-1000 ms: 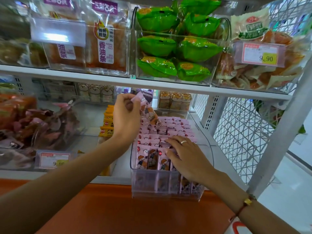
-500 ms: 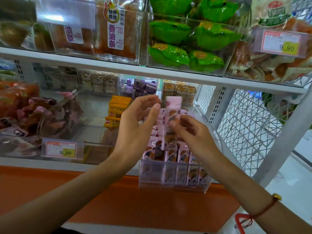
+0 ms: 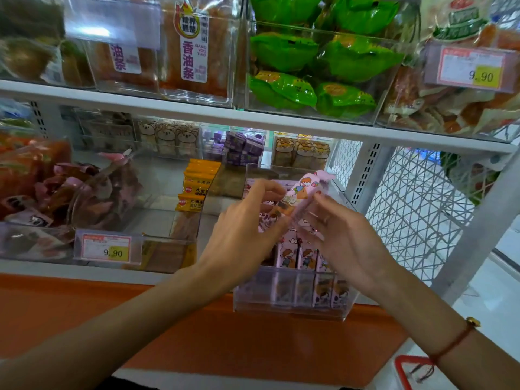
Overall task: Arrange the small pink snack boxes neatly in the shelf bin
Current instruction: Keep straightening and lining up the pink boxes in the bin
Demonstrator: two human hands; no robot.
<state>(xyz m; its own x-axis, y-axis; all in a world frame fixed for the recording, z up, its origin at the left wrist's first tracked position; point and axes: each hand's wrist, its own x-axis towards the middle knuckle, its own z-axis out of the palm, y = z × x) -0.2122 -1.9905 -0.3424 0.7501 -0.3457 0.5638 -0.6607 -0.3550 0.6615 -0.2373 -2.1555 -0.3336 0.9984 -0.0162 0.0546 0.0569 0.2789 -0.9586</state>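
The pink snack box [image 3: 298, 201] is now tilted across both hands above the clear shelf bin [image 3: 292, 308], its printed cartoon face turned up toward us, upper end to the right; half a second ago it stood upright between the hands, and a second ago only the left hand had it while the right lay flat on the packed rows. So we read this as re-orienting the box before slotting it in, not placing yet. Left hand [image 3: 242, 237] grips the lower end, fingers [image 3: 267, 190] curled over the top edge. Right hand [image 3: 346, 235] holds the upper side, fingers curled in under it, thumb contact blurred, we cannot tell exactly. The bin sits at the front of the lower shelf [image 3: 84, 270], overhanging the orange ledge [image 3: 197, 333], with rows of matching boxes [image 3: 298, 253] standing upright inside, front row mostly full. Yellow packs [image 3: 197, 184] stand just left of the bin.
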